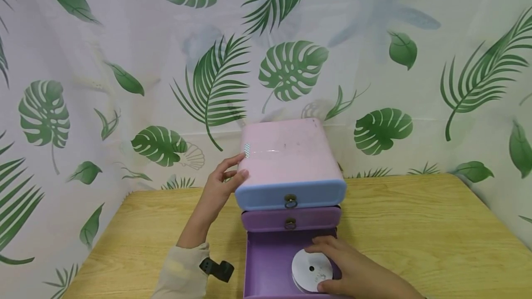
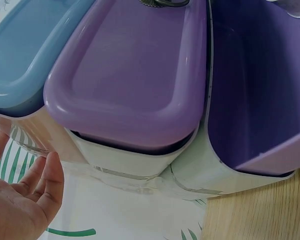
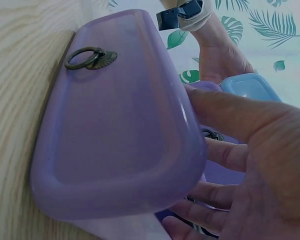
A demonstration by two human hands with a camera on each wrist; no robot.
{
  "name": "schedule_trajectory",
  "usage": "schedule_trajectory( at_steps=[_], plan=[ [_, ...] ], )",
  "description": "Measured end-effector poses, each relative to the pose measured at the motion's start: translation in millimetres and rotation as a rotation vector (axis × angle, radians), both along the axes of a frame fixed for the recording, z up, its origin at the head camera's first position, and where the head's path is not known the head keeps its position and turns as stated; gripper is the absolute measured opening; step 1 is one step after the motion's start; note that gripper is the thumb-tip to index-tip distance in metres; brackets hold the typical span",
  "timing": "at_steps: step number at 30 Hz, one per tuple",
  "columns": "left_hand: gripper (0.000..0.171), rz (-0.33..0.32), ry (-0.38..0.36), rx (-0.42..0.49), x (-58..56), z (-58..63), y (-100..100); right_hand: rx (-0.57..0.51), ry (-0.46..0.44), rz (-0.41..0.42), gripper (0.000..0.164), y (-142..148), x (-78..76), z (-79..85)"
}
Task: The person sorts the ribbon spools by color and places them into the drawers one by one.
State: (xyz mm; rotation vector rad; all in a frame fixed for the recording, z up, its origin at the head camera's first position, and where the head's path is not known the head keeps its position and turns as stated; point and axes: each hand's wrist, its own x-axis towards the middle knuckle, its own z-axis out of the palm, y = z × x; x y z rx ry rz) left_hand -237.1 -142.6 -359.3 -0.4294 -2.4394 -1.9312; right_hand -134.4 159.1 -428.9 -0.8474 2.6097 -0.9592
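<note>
A small drawer cabinet [image 1: 287, 151] with a pink top stands on the table. Its bottom purple drawer [image 1: 266, 266] is pulled out, and a white round spool [image 1: 305, 271] with a dark centre hole lies inside. My right hand [image 1: 357, 266] holds the spool by its rim, thumb at the near edge and fingers at the far edge. In the right wrist view the purple drawer front hides the spool. My left hand [image 1: 218, 186] touches the cabinet's left side with extended fingers. The blue drawer [image 1: 266, 196] and middle purple drawer [image 1: 268, 220] are closed or nearly so.
Ring pulls [image 1: 290, 201] hang on the drawer fronts. The wooden table [image 1: 415, 225] extends on both sides of the cabinet. Behind it hangs a leaf-patterned cloth [image 1: 353, 82]. A black strap device [image 1: 217, 269] sits on the left sleeve.
</note>
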Motion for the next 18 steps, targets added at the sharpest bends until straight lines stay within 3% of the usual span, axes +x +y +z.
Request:
schedule_trajectory(
  at_steps=[5,9,15,18],
  plan=[
    [0.050,0.002,0.000,0.001,-0.4,-0.2,0.2,-0.018,-0.009,-0.010,0.055,3.3,3.5,4.8],
    [0.050,0.001,-0.005,0.010,-0.3,0.2,0.4,-0.058,0.035,0.006,0.049,8.0,8.4,7.6],
    [0.051,0.006,-0.010,0.007,-0.2,0.6,2.0,-0.222,0.221,0.131,0.038,13.6,16.5,-0.8],
    [0.051,0.005,-0.008,0.006,0.2,0.7,1.9,-0.344,0.369,0.269,0.040,14.3,16.3,-11.2]
  ],
)
